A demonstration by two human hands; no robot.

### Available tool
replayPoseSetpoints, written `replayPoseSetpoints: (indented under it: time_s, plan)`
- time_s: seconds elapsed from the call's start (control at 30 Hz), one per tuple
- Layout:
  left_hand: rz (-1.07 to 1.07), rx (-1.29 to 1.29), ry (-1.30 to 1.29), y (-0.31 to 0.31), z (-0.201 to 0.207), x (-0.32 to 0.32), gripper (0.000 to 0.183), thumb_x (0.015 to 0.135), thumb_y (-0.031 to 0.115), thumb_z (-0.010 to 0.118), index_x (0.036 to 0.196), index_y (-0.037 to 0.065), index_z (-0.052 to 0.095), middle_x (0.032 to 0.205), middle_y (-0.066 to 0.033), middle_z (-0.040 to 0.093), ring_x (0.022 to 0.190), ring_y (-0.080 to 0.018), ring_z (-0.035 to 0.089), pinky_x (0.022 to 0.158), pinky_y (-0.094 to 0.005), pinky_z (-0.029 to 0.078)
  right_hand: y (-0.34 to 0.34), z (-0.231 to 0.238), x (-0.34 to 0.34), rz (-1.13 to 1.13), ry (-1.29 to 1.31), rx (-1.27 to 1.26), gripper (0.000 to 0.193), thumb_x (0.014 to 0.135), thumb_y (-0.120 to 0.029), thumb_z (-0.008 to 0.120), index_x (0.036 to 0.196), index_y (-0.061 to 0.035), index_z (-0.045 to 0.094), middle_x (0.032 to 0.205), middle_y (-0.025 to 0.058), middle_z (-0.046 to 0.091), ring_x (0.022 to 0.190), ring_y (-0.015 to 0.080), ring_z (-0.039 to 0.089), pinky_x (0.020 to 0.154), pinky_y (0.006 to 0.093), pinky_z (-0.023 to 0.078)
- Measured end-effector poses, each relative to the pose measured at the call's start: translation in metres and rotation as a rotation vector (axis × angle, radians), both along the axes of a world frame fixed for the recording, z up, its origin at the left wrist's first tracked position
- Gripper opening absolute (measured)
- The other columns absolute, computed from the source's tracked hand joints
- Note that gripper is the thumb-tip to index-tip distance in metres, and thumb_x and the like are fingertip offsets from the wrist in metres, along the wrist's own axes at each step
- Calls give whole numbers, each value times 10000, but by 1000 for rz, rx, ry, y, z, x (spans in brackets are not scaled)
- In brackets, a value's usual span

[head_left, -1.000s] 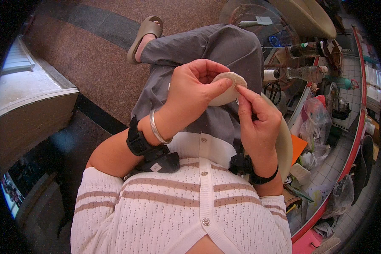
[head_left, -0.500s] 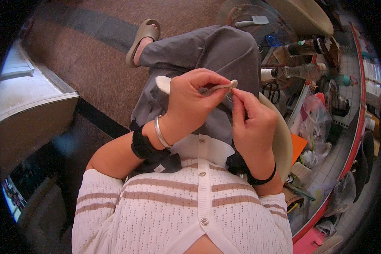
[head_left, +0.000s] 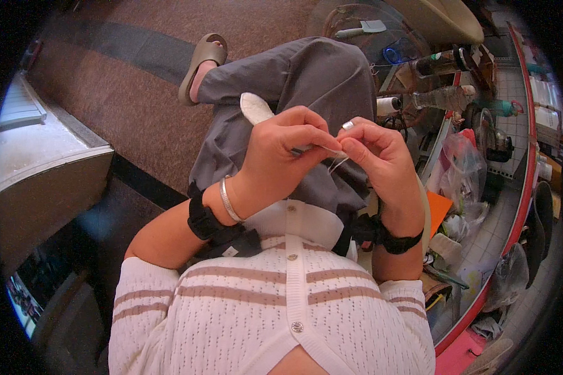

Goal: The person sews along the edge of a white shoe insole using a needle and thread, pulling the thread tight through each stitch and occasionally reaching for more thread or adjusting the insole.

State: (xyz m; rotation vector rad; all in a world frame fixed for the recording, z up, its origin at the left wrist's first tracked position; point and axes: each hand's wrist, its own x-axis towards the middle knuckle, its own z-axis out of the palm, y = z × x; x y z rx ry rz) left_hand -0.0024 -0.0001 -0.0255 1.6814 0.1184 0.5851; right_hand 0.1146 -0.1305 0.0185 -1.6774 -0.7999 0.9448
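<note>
My left hand (head_left: 289, 142) is closed on a flat white cloth piece (head_left: 255, 109). Its rounded end sticks out behind the knuckles, and a thin edge shows between thumb and index finger. The fingertips of my right hand (head_left: 381, 153) are pinched together at that edge, touching the left fingertips. What they pinch is too small to make out. Fine white thread (head_left: 338, 165) hangs in a loop below the fingers. A silver band (head_left: 348, 125) sits on a right finger. Both hands are above my lap, over the grey trousers (head_left: 319, 75).
To the right, a white thread spool (head_left: 389, 105) lies near a clear bottle (head_left: 441, 98). Plastic bags (head_left: 463, 165), an orange sheet (head_left: 439, 212) and a red-edged shelf (head_left: 520, 212) are beyond. A scraper-like tool (head_left: 361, 29) lies far ahead. A white-topped counter (head_left: 56, 134) stands left.
My right hand has turned and risen, bringing its silver band into view. The cloth in my left hand has tilted, its rounded end swinging up and forward.
</note>
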Motion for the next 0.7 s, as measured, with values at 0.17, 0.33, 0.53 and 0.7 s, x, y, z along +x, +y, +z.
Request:
replayPoseSetpoints:
  time_s: [0.17, 0.33, 0.53, 0.7]
  plan:
    - [-142, -90, 43, 0, 3, -1, 98, 713, -33, 647, 794, 20, 626, 830, -66, 599, 726, -117, 578, 615, -210, 469, -3, -13, 2, -115, 1, 129, 154, 843, -99, 535, 732, 5, 561, 701, 6, 533, 675, 67, 484, 621, 203, 381]
    - [-164, -358, 80, 1, 1, 4, 95, 743, -3, 634, 837, -1, 623, 799, -38, 614, 708, -85, 571, 642, -190, 458, 5, -17, -7, -286, 242, 230, 153, 860, -118, 530, 741, -22, 547, 697, -7, 523, 667, 75, 483, 631, 202, 385]
    - [-295, -686, 206, -1, 7, 3, 100, 781, 36, 626, 870, -4, 603, 829, -34, 615, 749, -72, 563, 677, -190, 458, 0, -24, 2, -368, 331, 475, 152, 876, -158, 507, 793, -38, 553, 716, 24, 541, 705, 117, 525, 690, 245, 419]
    - [-287, -801, 169, 2, 11, 5, 150, 803, 71, 615, 932, 28, 554, 847, -31, 611, 770, -83, 569, 716, -217, 461, -17, -18, 38, -529, 777, 793, 125, 896, -168, 461, 857, -67, 523, 708, 21, 515, 642, 123, 511, 745, 328, 428]
